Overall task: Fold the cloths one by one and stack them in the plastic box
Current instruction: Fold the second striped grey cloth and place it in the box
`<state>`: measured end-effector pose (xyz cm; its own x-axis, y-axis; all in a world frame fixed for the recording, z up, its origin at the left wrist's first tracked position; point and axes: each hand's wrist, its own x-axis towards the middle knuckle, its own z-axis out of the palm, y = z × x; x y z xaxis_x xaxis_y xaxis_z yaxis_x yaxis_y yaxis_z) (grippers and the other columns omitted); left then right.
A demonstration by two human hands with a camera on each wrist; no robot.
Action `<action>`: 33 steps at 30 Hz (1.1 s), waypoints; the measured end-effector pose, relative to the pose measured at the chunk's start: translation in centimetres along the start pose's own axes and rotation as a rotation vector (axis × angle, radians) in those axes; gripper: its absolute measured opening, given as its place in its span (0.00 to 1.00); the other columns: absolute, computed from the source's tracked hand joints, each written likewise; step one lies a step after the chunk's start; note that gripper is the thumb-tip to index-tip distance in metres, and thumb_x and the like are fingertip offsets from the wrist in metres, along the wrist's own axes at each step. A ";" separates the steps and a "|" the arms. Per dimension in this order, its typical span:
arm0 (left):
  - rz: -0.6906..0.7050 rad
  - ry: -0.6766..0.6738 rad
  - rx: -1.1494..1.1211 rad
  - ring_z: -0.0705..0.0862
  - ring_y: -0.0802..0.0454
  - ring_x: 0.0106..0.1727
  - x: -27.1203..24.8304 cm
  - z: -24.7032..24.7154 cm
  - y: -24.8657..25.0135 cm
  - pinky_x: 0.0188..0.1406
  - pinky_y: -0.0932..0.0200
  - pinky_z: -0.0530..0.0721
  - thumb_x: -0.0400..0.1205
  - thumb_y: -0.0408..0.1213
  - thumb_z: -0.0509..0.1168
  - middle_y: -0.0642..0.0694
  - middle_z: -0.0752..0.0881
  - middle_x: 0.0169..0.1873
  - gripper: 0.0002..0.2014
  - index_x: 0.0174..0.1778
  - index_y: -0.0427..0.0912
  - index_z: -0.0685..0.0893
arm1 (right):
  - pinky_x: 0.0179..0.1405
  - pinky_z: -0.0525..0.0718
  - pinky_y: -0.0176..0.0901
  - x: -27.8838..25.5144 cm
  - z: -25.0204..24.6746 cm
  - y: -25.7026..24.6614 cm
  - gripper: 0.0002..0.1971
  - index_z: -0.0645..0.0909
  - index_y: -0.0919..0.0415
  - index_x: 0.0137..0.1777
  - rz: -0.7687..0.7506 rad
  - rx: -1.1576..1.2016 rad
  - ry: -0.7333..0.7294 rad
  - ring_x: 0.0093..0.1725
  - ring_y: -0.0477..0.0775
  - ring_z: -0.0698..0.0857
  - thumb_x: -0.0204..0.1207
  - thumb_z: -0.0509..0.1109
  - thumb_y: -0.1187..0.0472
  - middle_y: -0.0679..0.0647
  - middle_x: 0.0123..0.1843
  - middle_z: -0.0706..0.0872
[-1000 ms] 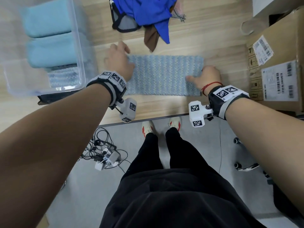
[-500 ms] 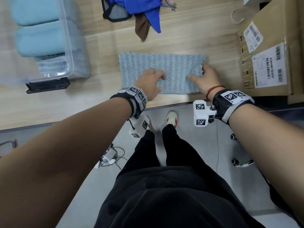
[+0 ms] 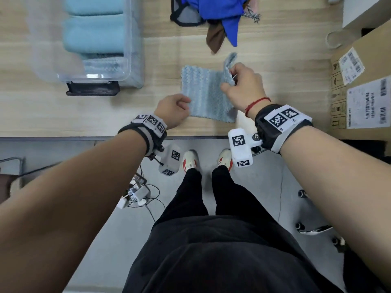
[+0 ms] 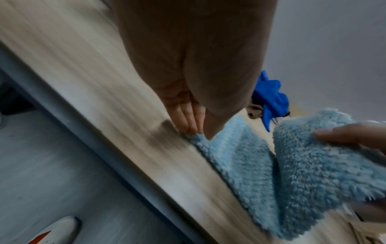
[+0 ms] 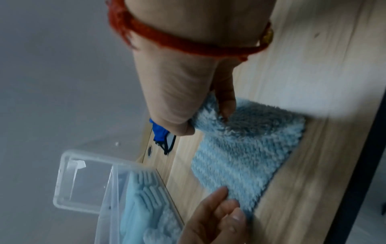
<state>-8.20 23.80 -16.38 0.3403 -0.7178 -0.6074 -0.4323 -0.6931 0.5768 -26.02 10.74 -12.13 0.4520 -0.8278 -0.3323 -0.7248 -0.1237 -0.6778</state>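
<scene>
**Pale wood, blue fleece, one fold in the air**

Pale wood desk (image 3: 275, 98) fills the upper part of the head view, its near edge running straight across above the person's shoes. At the right edge, a cardboard box (image 3: 364, 85) with printed labels. At the far left corner, the clear plastic box (image 3: 131, 49), with light blue folded cloths (image 3: 93, 37) stacked inside. At the far edge, a heap of loose cloths (image 3: 220, 9), bright blue on top, a brown piece hanging out toward the middle.

Now the action: the fluffy light blue cloth (image 3: 203, 94) lies near the desk's near edge, close to the middle, its left part flat on the wood. The right hand (image 3: 243, 87) has the right end lifted, thumb and fingers (image 5: 226, 102) pinching the fleece, the raised flap curling over the flat part. The left hand (image 3: 172, 109) sits at the near left corner of the cloth; its fingers (image 4: 188, 122) are pressed together, tips pinning that corner against the desk.
</scene>
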 end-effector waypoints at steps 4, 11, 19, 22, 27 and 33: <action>-0.025 -0.109 -0.268 0.74 0.64 0.26 0.4 -0.4 -0.9 0.22 0.75 0.73 0.77 0.25 0.65 0.54 0.73 0.31 0.13 0.54 0.42 0.75 | 0.37 0.61 0.39 1.1 3.1 -2.2 0.07 0.76 0.56 0.46 -0.023 -0.064 -0.079 0.40 0.58 0.75 0.71 0.68 0.57 0.52 0.37 0.80; 0.032 -0.187 -0.403 0.88 0.59 0.45 -0.1 -0.4 -2.0 0.51 0.65 0.85 0.63 0.45 0.84 0.52 0.88 0.48 0.33 0.63 0.45 0.80 | 0.31 0.89 0.46 1.4 7.1 -4.8 0.10 0.81 0.56 0.50 0.087 0.038 -0.269 0.29 0.56 0.89 0.78 0.66 0.51 0.51 0.36 0.89; -0.093 0.000 -0.231 0.89 0.45 0.46 1.0 -0.4 -1.8 0.54 0.45 0.87 0.68 0.56 0.73 0.48 0.87 0.41 0.22 0.51 0.47 0.79 | 0.51 0.85 0.51 0.9 4.5 -2.4 0.09 0.82 0.54 0.47 -0.017 -0.070 -0.157 0.45 0.58 0.86 0.78 0.61 0.53 0.50 0.40 0.88; -0.089 0.100 -0.039 0.84 0.49 0.43 0.9 -0.5 -1.4 0.46 0.54 0.84 0.73 0.48 0.75 0.51 0.83 0.39 0.18 0.50 0.46 0.76 | 0.50 0.81 0.44 0.1 2.9 -0.1 0.09 0.84 0.56 0.50 -0.114 -0.199 -0.129 0.47 0.56 0.85 0.78 0.63 0.56 0.50 0.44 0.87; 0.059 0.217 0.140 0.76 0.53 0.39 0.5 -0.7 -0.8 0.35 0.61 0.70 0.74 0.41 0.77 0.52 0.78 0.40 0.20 0.49 0.47 0.69 | 0.64 0.78 0.48 -1.8 3.4 3.7 0.17 0.80 0.59 0.64 -0.249 -0.336 -0.265 0.65 0.58 0.78 0.77 0.70 0.56 0.55 0.66 0.80; 0.389 0.040 0.351 0.78 0.49 0.59 -0.2 0.0 0.2 0.62 0.49 0.78 0.76 0.25 0.61 0.48 0.81 0.56 0.17 0.52 0.49 0.87 | 0.62 0.80 0.52 -4.0 3.4 3.7 0.35 0.74 0.51 0.67 -0.306 -0.434 -0.289 0.71 0.57 0.73 0.62 0.83 0.43 0.53 0.73 0.71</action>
<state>-8.36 23.81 -16.10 0.1278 -0.9243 -0.3597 -0.7843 -0.3162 0.5338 -28.71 15.49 -15.53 0.7524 -0.5446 -0.3705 -0.6580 -0.5949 -0.4617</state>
